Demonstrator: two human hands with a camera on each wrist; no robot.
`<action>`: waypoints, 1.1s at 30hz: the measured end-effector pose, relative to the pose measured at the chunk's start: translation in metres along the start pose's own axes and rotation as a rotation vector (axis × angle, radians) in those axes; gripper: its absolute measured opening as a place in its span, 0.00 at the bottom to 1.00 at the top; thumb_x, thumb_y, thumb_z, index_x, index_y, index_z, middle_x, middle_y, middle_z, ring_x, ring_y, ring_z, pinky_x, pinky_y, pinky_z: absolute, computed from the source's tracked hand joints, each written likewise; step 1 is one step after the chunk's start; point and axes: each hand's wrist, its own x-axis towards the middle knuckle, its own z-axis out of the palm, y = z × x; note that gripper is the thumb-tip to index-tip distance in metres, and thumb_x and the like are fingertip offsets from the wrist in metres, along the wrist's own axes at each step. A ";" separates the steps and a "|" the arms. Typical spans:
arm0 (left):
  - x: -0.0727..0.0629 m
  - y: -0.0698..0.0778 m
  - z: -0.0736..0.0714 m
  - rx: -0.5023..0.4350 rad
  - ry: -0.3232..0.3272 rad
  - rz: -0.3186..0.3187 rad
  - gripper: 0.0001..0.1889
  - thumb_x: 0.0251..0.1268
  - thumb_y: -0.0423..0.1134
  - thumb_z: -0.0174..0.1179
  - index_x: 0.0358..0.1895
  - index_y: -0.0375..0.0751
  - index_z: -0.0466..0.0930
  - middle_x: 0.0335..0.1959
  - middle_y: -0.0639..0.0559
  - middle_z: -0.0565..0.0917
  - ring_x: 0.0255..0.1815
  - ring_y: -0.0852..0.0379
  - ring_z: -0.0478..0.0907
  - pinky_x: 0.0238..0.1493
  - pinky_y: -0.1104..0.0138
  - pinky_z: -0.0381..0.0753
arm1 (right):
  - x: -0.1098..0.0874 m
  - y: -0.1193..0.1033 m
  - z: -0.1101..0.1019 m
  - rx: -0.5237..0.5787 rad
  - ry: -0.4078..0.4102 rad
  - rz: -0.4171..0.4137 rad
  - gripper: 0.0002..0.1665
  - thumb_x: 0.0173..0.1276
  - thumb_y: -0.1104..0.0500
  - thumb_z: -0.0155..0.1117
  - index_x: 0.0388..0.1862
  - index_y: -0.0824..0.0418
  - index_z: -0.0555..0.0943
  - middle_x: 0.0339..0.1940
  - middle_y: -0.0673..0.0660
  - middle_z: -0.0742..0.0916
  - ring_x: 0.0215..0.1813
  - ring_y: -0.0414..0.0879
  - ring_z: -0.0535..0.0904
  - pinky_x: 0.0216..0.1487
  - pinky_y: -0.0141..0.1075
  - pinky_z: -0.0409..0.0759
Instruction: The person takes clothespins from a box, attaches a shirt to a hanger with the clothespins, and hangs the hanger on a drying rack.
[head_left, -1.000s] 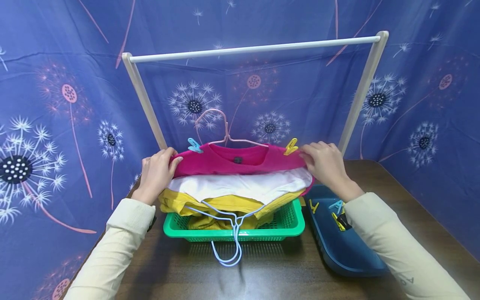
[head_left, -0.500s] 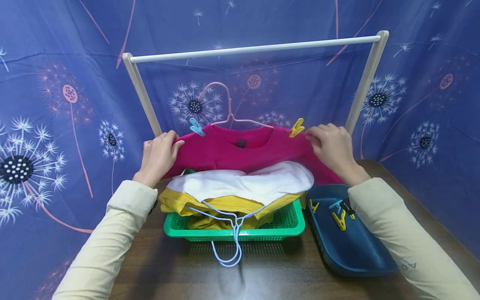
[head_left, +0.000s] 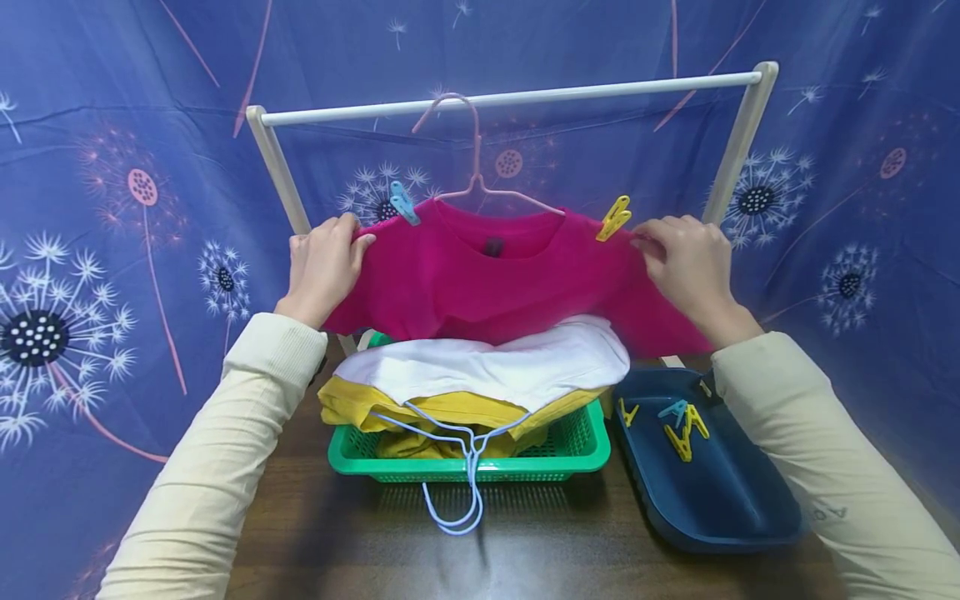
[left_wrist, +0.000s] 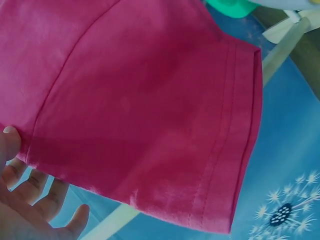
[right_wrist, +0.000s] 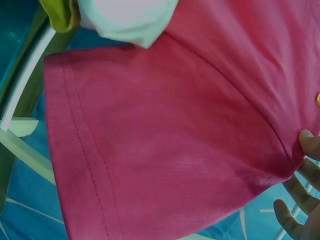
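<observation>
A magenta T-shirt [head_left: 510,279] on a pink wire hanger [head_left: 477,158] is held up by its shoulders. My left hand [head_left: 324,265] pinches the shoulder on the left; in the left wrist view the thumb lies on the front and the fingers behind the sleeve [left_wrist: 150,115]. The other shoulder is pinched by my right hand [head_left: 692,265], near the sleeve seam in the right wrist view. A blue clothespin [head_left: 403,204] clips the left side of the collar area, a yellow clothespin [head_left: 615,219] the right. The hanger's hook overlaps the white rail [head_left: 570,95] in the head view.
A green basket [head_left: 356,454] below holds a white garment [head_left: 450,367] and yellow garments [head_left: 442,408], with blue hangers [head_left: 474,467] sticking out in front. At right a dark blue tray [head_left: 720,492] contains several clothespins [head_left: 680,442]. The rack's wooden posts [head_left: 279,175] rise behind.
Both hands have lifted the magenta T-shirt and its hanger upward from just above the basket, and the hook now reaches the height of the rail. The sleeves have unfolded downward.
</observation>
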 end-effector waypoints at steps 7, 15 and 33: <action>0.019 0.015 -0.005 -0.017 0.043 -0.015 0.15 0.68 0.47 0.49 0.34 0.37 0.71 0.28 0.41 0.76 0.38 0.40 0.77 0.45 0.46 0.65 | 0.003 0.006 -0.012 -0.009 -0.002 0.064 0.09 0.61 0.60 0.61 0.37 0.63 0.84 0.29 0.64 0.85 0.29 0.58 0.76 0.32 0.48 0.69; 0.037 0.033 -0.006 -0.038 0.103 -0.023 0.15 0.67 0.48 0.49 0.37 0.38 0.73 0.31 0.41 0.78 0.41 0.39 0.78 0.48 0.47 0.64 | 0.002 0.013 -0.024 -0.006 0.043 0.132 0.11 0.62 0.58 0.59 0.36 0.63 0.85 0.30 0.63 0.85 0.31 0.58 0.77 0.31 0.49 0.68; 0.053 0.054 0.013 -0.019 0.168 -0.038 0.16 0.65 0.50 0.51 0.37 0.38 0.72 0.32 0.40 0.82 0.40 0.41 0.80 0.48 0.51 0.65 | -0.010 0.023 -0.032 -0.041 0.030 0.224 0.12 0.62 0.56 0.59 0.35 0.63 0.85 0.23 0.63 0.80 0.23 0.54 0.70 0.21 0.42 0.60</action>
